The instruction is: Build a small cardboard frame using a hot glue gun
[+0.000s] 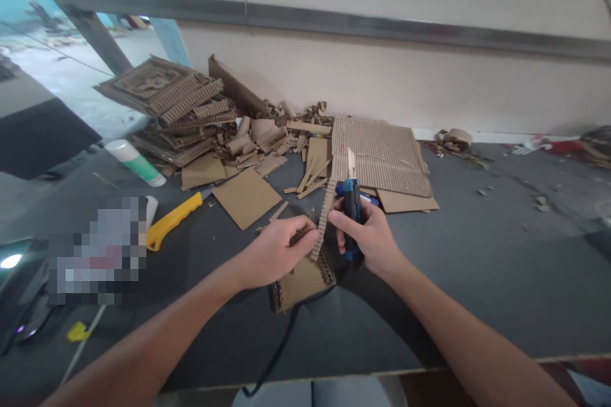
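My right hand [372, 235] is wrapped round a blue and black utility knife [352, 203], its blade out and pointing away from me. Closed fingers of my left hand [277, 253] pinch a narrow corrugated cardboard strip [325, 216] near its lower end. A darker bit of cardboard shows inside the left hand's curl. Beneath that hand lies a small square cardboard piece [300, 283] with raised corrugated edges. Partly hidden behind my right hand is a blue object [370, 198] whose kind I cannot make out.
A ribbed cardboard sheet [382, 156] lies ahead, with cardboard scraps [260, 140] and a stack of cardboard frames [176, 108] leftward. A yellow-handled knife [176, 219], a cardboard square [247, 197] and a white-green tube [136, 162] are left. A black cable [284, 343] crosses the near edge.
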### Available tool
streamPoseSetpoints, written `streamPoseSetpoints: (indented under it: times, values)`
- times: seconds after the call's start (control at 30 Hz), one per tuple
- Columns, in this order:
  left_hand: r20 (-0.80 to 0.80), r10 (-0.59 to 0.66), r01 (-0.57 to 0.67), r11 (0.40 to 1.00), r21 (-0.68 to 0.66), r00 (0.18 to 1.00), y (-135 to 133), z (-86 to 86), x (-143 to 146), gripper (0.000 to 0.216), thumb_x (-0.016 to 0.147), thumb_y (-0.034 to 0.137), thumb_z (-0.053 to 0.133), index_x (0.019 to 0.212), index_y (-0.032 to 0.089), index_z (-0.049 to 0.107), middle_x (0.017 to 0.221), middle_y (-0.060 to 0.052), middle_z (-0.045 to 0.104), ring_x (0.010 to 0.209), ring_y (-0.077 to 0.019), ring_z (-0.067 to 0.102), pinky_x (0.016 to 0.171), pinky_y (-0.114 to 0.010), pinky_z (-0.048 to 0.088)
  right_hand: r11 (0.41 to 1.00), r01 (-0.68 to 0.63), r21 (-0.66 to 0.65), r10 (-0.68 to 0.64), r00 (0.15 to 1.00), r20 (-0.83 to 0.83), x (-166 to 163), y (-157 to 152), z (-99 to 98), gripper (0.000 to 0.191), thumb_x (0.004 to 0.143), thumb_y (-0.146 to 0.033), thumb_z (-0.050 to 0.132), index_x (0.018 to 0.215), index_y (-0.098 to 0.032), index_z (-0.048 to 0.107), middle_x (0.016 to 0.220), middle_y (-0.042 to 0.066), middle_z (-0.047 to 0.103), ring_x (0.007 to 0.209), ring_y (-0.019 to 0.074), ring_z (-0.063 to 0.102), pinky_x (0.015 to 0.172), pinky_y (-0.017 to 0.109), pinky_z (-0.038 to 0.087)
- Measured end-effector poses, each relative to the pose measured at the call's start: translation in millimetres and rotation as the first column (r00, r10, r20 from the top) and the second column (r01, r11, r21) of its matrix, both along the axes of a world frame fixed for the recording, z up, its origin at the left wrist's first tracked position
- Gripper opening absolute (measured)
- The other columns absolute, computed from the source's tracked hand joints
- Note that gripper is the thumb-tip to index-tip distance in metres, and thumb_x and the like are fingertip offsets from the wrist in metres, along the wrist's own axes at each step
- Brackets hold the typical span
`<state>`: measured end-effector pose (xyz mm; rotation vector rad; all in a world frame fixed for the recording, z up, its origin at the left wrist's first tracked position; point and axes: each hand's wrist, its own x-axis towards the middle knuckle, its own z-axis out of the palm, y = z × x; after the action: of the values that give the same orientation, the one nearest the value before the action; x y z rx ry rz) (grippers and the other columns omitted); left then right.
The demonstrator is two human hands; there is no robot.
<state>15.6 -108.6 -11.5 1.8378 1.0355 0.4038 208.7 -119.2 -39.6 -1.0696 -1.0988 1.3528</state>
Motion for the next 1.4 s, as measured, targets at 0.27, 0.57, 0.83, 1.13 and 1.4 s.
streamPoseSetpoints:
  times: [0.27,0.57,0.83,1.13,1.4]
  values:
    - [0.304,0.005,0.076,0.964,-0.254,0.953,-8.4,-8.7,3.0,0.043,0.098,0.054,0.039,0.08,0.018,0.053,0.07,0.0,0.052,0.055,-0.0099,0.042,0.051,-0.023,0.037,0.994,-0.072,-0.085,0.067,0.996,-0.058,-3.8,-8.8,9.2,0.034,0.076,-0.041,0.078,0.089,-0.02,0.054,0.045,-0.009,0.055,0.034,0.0081,0.047,0.036,0.019,0.042]
    - [0.543,0.121,0.117,0.916,-0.383,0.831,-5.2,-18.2,7.5,0.026,0.094,0.041,0.057,0.097,0.015,0.06,0.091,-0.008,0.065,0.084,-0.0169,0.061,0.082,-0.032,0.048,0.987,-0.092,-0.132,0.068,0.983,-0.173,-3.1,-9.7,9.5,0.036,0.074,-0.041,0.079,0.087,-0.022,0.051,0.042,-0.009,0.054,0.031,0.0075,0.045,0.034,0.017,0.038]
    - [0.551,0.141,0.153,0.878,-0.454,0.822,-7.2,-20.3,6.9,0.026,0.096,0.039,0.056,0.108,0.017,0.061,0.097,-0.008,0.07,0.085,-0.0187,0.068,0.085,-0.035,0.052,0.977,-0.104,-0.185,0.072,0.982,-0.172,-5.8,-9.9,7.8,0.039,0.07,-0.04,0.082,0.085,-0.023,0.05,0.045,-0.009,0.058,0.032,0.01,0.046,0.038,0.025,0.049]
    - [0.47,0.032,0.12,0.949,-0.291,0.882,-6.4,-12.2,5.7,0.03,0.099,0.04,0.047,0.102,0.017,0.067,0.097,-0.008,0.07,0.084,-0.0176,0.064,0.083,-0.031,0.05,0.975,-0.088,-0.202,0.056,0.985,-0.161,-8.9,-10.2,7.1,0.037,0.071,-0.038,0.081,0.085,-0.023,0.051,0.043,-0.009,0.054,0.037,0.0108,0.048,0.04,0.025,0.049]
    - [0.461,0.052,0.132,0.925,-0.357,0.886,-6.1,-14.8,5.7,0.034,0.097,0.043,0.051,0.104,0.015,0.068,0.103,-0.01,0.071,0.087,-0.0189,0.067,0.085,-0.032,0.053,0.983,-0.062,-0.171,0.059,0.998,-0.019,-6.4,-10.9,9.4,0.04,0.068,-0.04,0.083,0.086,-0.021,0.053,0.05,-0.006,0.059,0.037,0.008,0.05,0.035,0.018,0.044]
